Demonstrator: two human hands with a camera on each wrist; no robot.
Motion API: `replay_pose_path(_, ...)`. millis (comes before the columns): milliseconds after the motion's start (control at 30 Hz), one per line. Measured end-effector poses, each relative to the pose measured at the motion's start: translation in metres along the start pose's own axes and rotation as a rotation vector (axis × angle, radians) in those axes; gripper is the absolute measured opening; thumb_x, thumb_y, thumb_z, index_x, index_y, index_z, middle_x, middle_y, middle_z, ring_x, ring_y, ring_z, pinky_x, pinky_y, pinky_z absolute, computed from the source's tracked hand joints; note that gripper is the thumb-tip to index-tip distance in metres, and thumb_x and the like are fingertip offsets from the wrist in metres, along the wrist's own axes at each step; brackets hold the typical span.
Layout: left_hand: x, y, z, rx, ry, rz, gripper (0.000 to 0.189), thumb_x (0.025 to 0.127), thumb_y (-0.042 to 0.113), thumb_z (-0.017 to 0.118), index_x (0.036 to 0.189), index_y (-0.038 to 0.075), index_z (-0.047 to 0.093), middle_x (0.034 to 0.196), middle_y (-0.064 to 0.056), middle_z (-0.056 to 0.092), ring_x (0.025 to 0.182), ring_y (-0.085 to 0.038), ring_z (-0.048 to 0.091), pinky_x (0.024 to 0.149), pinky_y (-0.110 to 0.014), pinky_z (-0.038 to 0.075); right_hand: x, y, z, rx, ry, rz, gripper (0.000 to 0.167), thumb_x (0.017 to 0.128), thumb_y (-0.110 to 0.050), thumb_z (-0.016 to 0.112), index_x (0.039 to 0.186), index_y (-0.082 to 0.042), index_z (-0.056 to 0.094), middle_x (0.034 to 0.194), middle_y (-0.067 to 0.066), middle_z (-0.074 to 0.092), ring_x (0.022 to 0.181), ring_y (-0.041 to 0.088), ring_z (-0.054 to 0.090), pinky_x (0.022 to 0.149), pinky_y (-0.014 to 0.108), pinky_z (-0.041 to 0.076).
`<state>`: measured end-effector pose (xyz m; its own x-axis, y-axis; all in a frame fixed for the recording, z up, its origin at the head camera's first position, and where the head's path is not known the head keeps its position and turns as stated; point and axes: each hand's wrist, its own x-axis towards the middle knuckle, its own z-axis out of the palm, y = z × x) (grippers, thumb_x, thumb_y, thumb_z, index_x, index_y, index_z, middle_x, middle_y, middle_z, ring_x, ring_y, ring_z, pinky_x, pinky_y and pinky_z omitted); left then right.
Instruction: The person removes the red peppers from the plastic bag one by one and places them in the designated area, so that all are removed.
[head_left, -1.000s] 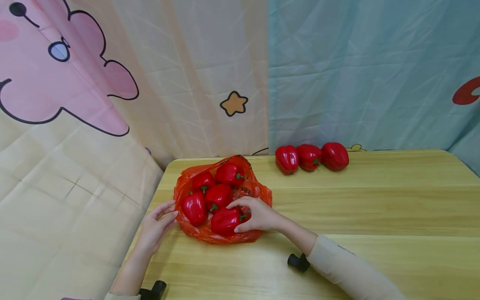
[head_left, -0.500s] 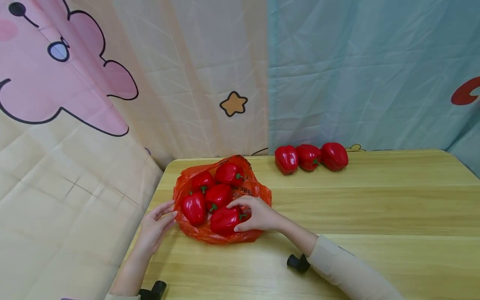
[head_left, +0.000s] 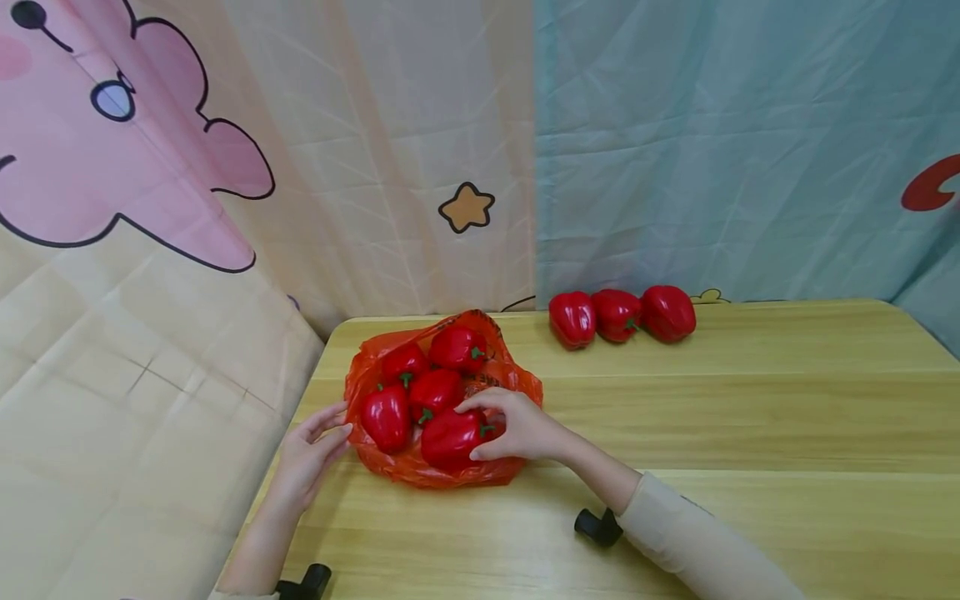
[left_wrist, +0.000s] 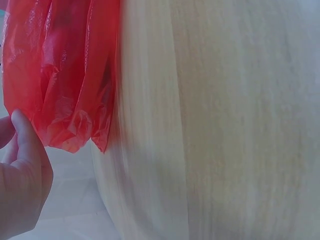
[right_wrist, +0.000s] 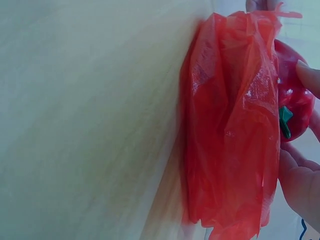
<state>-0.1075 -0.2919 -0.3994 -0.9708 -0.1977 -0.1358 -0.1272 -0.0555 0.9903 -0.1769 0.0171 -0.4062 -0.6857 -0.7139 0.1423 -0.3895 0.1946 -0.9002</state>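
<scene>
A red plastic bag (head_left: 431,477) lies spread wide at the left of the table, with several red bell peppers (head_left: 387,419) inside. My right hand (head_left: 517,427) grips the front bell pepper (head_left: 450,442), thumb on the near side and fingers on the far side, close to its green stem. In the right wrist view this pepper (right_wrist: 292,107) shows above the bag's rim. At the bag's left rim, my left hand (head_left: 303,458) pinches the plastic between thumb and fingers. The left wrist view shows that hand (left_wrist: 25,170) beside the bag's lower edge.
Three more red bell peppers (head_left: 617,315) lie in a row at the back of the wooden table (head_left: 750,417). A printed curtain (head_left: 412,150) hangs right behind the table. The table's left edge runs close to the left arm.
My right hand and the pepper it holds have shifted very slightly. The left hand, the bag and the other peppers stay as they were.
</scene>
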Motion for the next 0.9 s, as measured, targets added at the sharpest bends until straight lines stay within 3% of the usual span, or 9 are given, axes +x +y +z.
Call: replay_pose_path(900, 0.001, -0.001, 0.0, -0.008, -0.002, -0.004, 0.03, 0.088, -0.003, 0.059, 0.105, 0.021, 0.066, 0.092, 0.005, 0.058, 0.079, -0.005, 0.06, 0.073, -0.018, 0.052, -0.008, -0.011, -0.019, 0.14, 0.039, -0.063, 0.049, 0.076, -0.007, 0.076, 0.121, -0.008, 0.057, 0.121, 0.006, 0.052, 0.113, 0.022, 0.049, 0.09, 0.032, 0.048)
